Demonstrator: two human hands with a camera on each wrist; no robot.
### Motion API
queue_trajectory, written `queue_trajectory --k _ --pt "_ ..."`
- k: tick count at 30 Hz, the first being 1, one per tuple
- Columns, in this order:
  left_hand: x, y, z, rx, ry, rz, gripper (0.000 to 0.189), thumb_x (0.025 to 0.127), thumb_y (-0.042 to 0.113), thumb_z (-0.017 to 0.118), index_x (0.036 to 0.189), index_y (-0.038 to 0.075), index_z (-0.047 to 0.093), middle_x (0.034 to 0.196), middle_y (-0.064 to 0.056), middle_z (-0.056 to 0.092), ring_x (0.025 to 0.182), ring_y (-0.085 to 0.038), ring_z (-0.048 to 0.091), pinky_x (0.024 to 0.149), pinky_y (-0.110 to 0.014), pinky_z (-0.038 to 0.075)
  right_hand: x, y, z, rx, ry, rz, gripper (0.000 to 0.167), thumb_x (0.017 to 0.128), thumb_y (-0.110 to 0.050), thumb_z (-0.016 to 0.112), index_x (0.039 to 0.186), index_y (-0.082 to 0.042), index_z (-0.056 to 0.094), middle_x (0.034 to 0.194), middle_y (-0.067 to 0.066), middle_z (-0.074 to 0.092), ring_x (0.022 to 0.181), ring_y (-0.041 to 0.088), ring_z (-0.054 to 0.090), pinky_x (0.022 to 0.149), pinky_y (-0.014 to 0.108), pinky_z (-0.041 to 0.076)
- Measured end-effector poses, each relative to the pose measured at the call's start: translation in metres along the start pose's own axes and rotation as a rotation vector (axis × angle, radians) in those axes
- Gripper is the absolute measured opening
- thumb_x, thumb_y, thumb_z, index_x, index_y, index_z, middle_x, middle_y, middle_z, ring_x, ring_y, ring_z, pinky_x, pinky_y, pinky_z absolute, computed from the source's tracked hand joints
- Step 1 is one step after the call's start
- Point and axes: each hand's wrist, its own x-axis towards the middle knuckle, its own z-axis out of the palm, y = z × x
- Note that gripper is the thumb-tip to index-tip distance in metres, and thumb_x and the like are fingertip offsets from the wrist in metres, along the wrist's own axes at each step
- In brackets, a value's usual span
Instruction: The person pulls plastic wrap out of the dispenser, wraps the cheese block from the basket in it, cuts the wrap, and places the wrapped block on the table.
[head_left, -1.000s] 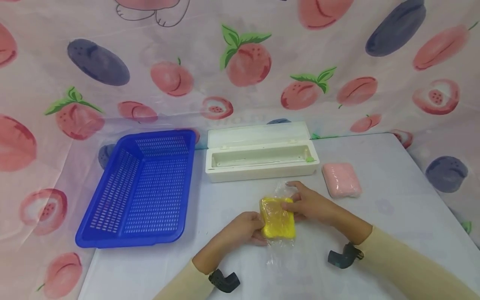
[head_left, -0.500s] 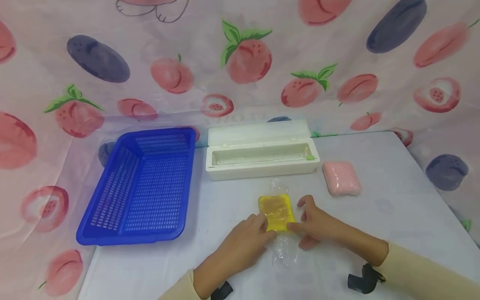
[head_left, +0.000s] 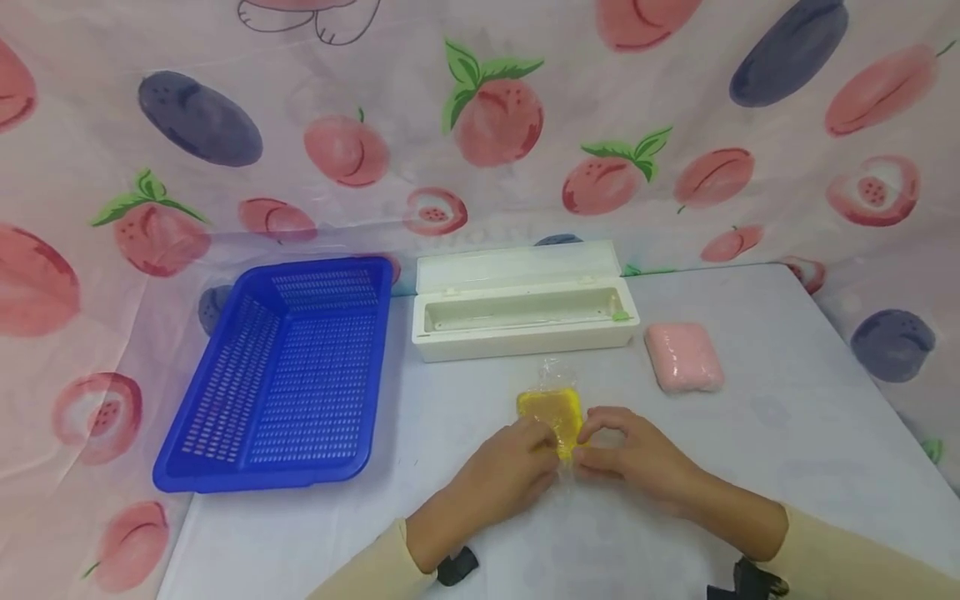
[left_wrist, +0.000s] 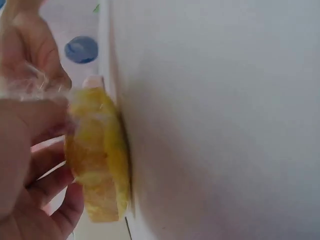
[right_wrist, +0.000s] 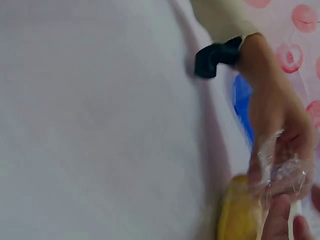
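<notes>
A flat, soft-looking yellow block (head_left: 551, 408), its kind unclear, lies on the table in clear plastic wrap (head_left: 557, 371). The far end of the wrap lies loose beyond it. At the block's near edge, my left hand (head_left: 502, 467) pinches the near end of the wrap, its fingers curled over the block's front part. My right hand (head_left: 645, 458) pinches at the same end from the other side, thumb and forefinger by the near right corner. In the left wrist view, the gathered film (left_wrist: 35, 92) stands up off the block between the hands. A wrapped pink block (head_left: 684, 357) lies right of them.
A blue perforated basket (head_left: 367, 433) stands at the left. Behind the hands is a long white box (head_left: 525, 342) with its lid raised and a small green piece at its right end. A fruit-print cloth (head_left: 495, 200) hangs behind the table.
The yellow block, held between both hands at first, now lies on the table. Both hands have moved to its near edge and drawn together at the near end of the wrap.
</notes>
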Motion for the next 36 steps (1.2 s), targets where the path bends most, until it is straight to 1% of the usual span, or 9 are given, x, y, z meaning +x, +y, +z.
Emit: queue_trajectory --k 3,8,11,14,17,20,26,31,36 --pt "0.001 -0.004 -0.002 -0.132 0.021 -0.05 0.005 0.093 0.024 0.074 0.093 0.019 0.077 0.1 0.007 0.066 0.096 -0.009 0.061 0.084 -0.02 0.052 0.001 -0.001 -0.003 -0.268 0.008 -0.228 0.034 0.079 -0.029 0.088 0.106 -0.013 0.076 0.141 0.014 0.052 0.097 0.017 0.069 0.077 0.023 0.058" --pt "0.007 -0.01 -0.005 -0.404 0.057 -0.224 0.008 0.093 0.024 0.075 0.094 0.017 0.079 0.087 0.008 0.073 0.081 -0.002 0.062 0.073 -0.014 0.05 0.013 0.003 -0.001 -0.582 0.037 -0.608 0.019 0.083 -0.013 0.084 0.098 -0.021 0.076 0.094 -0.011 0.069 0.075 0.001 0.057 0.065 0.02 0.052" --pt "0.008 -0.013 -0.008 -0.537 0.066 -0.32 0.012 0.095 0.025 0.074 0.101 0.017 0.08 0.092 0.006 0.077 0.08 0.001 0.065 0.071 -0.013 0.051 0.024 0.002 -0.001 -0.635 0.05 -0.616 0.012 0.09 -0.012 0.076 0.095 -0.023 0.074 0.083 -0.017 0.068 0.073 -0.002 0.054 0.063 0.019 0.049" --pt "0.007 -0.016 -0.009 -0.571 0.048 -0.356 0.02 0.097 0.031 0.07 0.111 0.018 0.077 0.101 0.007 0.077 0.088 0.0 0.067 0.077 -0.018 0.054 0.035 0.0 -0.002 -0.6 0.028 -0.511 0.001 0.094 -0.021 0.073 0.095 -0.022 0.073 0.08 -0.015 0.069 0.071 0.0 0.056 0.062 0.021 0.05" --pt "0.006 -0.016 -0.008 -0.508 0.024 -0.35 0.028 0.095 0.042 0.072 0.114 0.022 0.072 0.098 0.011 0.072 0.086 0.0 0.062 0.076 -0.018 0.051 0.045 -0.001 -0.003 -0.535 0.012 -0.4 0.005 0.093 -0.024 0.074 0.094 -0.021 0.071 0.078 -0.012 0.068 0.071 0.004 0.059 0.064 0.022 0.051" --pt "0.009 -0.014 -0.003 -0.398 0.053 -0.338 0.023 0.093 0.039 0.075 0.104 0.021 0.07 0.088 0.012 0.064 0.078 -0.002 0.055 0.07 -0.016 0.046 0.049 -0.001 -0.002 -0.503 0.025 -0.395 0.013 0.088 -0.021 0.08 0.091 -0.022 0.066 0.078 -0.011 0.065 0.069 0.006 0.057 0.061 0.022 0.05" --pt "0.013 -0.013 0.003 -0.336 0.213 -0.363 0.016 0.086 0.01 0.079 0.099 0.015 0.072 0.094 0.004 0.061 0.077 -0.005 0.059 0.066 -0.013 0.048 0.048 -0.001 -0.007 -0.772 0.027 -0.745 0.018 0.084 -0.003 0.078 0.091 -0.019 0.075 0.091 -0.01 0.068 0.081 0.006 0.062 0.071 0.024 0.056" --pt "0.012 -0.014 0.002 -0.046 0.202 -0.196 0.005 0.087 0.016 0.08 0.091 0.019 0.08 0.106 0.004 0.064 0.088 -0.011 0.06 0.07 -0.018 0.05 0.045 -0.002 -0.014 -1.093 0.006 -0.943 0.017 0.089 -0.017 0.077 0.105 -0.02 0.081 0.101 -0.009 0.069 0.088 0.009 0.057 0.073 0.021 0.051" --pt "0.006 -0.01 -0.003 0.242 0.113 -0.019 0.016 0.092 0.032 0.075 0.092 0.017 0.078 0.111 0.008 0.065 0.106 -0.013 0.058 0.073 -0.025 0.048 0.043 0.0 -0.018 -1.121 -0.071 -0.873 0.018 0.092 -0.028 0.075 0.108 -0.024 0.082 0.107 -0.01 0.07 0.093 0.008 0.053 0.075 0.02 0.048"
